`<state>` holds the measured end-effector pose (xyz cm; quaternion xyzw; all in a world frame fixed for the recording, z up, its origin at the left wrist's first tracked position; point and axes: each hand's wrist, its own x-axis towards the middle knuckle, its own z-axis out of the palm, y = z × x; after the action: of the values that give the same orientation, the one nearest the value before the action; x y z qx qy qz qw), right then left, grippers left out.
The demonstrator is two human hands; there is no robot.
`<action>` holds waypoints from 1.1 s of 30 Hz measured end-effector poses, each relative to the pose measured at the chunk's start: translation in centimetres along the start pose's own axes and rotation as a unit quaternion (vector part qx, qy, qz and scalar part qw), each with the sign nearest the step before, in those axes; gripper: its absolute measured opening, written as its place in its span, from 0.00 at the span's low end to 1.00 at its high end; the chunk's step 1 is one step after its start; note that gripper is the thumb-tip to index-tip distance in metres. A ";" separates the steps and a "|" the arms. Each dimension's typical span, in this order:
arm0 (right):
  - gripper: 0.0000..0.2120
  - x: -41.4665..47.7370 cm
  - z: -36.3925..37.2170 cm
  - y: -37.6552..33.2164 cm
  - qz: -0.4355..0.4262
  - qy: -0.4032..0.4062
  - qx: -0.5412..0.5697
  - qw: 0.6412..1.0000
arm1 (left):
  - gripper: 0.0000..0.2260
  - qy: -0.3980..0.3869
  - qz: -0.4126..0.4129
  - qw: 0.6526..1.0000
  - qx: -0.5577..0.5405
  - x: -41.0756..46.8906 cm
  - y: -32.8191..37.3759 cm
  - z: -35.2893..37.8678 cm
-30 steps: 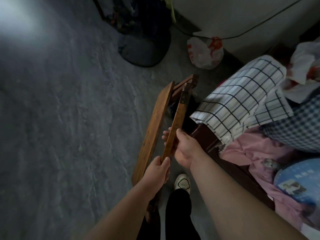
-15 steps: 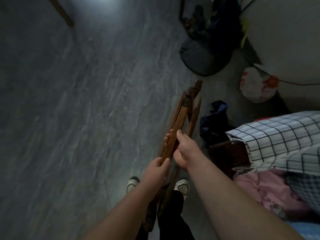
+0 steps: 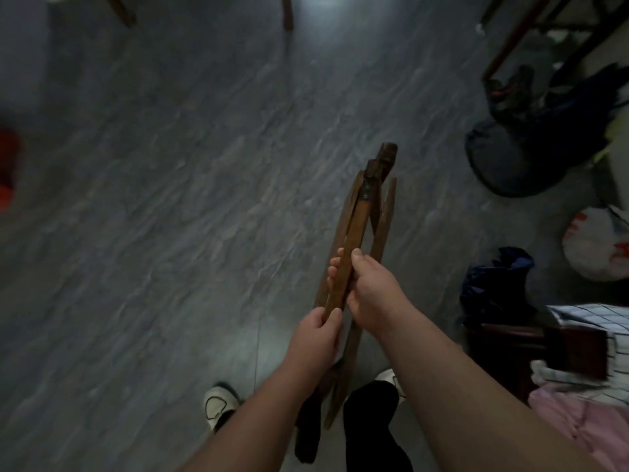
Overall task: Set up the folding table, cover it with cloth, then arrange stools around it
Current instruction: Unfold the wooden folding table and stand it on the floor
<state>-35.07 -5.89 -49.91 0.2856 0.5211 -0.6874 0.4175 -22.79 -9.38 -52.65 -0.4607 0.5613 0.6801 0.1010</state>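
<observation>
Wooden folding table (image 3: 354, 233), folded flat into a bundle of slats, held edge-up in both hands over the grey floor (image 3: 170, 199). It is tilted, top end away from the person, bottom end down between the feet. Cannot tell if the bottom end touches the floor.

Left hand (image 3: 315, 338): clenched round the near part of the upper slat, thumb on top, forearm coming in from the bottom edge.

Right hand (image 3: 371, 294): grasps the same slat just beyond the left hand, thumb pressed along the top, fingertips (image 3: 335, 267) wrapped under and showing on the slat's left side. Right forearm comes in from the bottom right corner, and the two hands nearly touch. A metal hinge plate shows near the table's far end.

White shoes, one (image 3: 218, 401) left of the table's bottom end, one (image 3: 391, 379) right of it.

Along the floor's right edge:
- checked cloth (image 3: 585, 318) lying over pink fabric (image 3: 578, 424)
- dark blue fabric (image 3: 493, 284)
- white plastic bag (image 3: 592, 247)
- dark round base (image 3: 510, 165)

Red blurred object (image 3: 6, 172) at the floor's left edge. Wooden legs (image 3: 287, 11) at the far edge.
</observation>
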 end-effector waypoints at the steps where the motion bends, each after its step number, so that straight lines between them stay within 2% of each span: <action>1: 0.15 -0.4 2.1 1.5 0.000 -0.001 -0.011 1.000 | 0.15 0.004 0.001 1.000 -0.008 -0.2 -0.5 -2.3; 8: 0.13 -2.0 16.5 11.4 -0.028 0.026 -0.074 0.997 | 0.21 0.035 0.005 0.999 -0.034 -0.7 -2.8 -17.5; 11: 0.13 -2.1 21.2 14.6 -0.015 0.010 -0.083 0.996 | 0.23 0.052 0.007 0.998 -0.033 -0.6 -3.4 -22.9; 15: 0.14 -1.4 26.4 18.0 0.006 -0.011 -0.088 0.996 | 0.17 0.077 -0.002 0.996 -0.033 0.2 -3.9 -29.3; 20: 0.13 0.9 32.0 21.9 0.043 -0.032 -0.086 0.995 | 0.25 0.110 -0.013 0.994 -0.022 2.2 -4.6 -36.1; 27: 0.14 5.0 38.4 25.0 0.062 -0.048 -0.121 0.990 | 0.18 0.141 -0.030 0.988 -0.047 5.9 -4.7 -42.1; 33: 0.12 6.7 39.6 25.9 0.036 -0.023 -0.170 0.984 | 0.18 0.145 -0.023 0.987 -0.068 8.3 -5.7 -42.4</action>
<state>-14.14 -48.36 -56.23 0.2134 0.6102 -0.5795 0.4963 -1.95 -46.83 -60.27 -0.5727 0.5120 0.6402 0.0029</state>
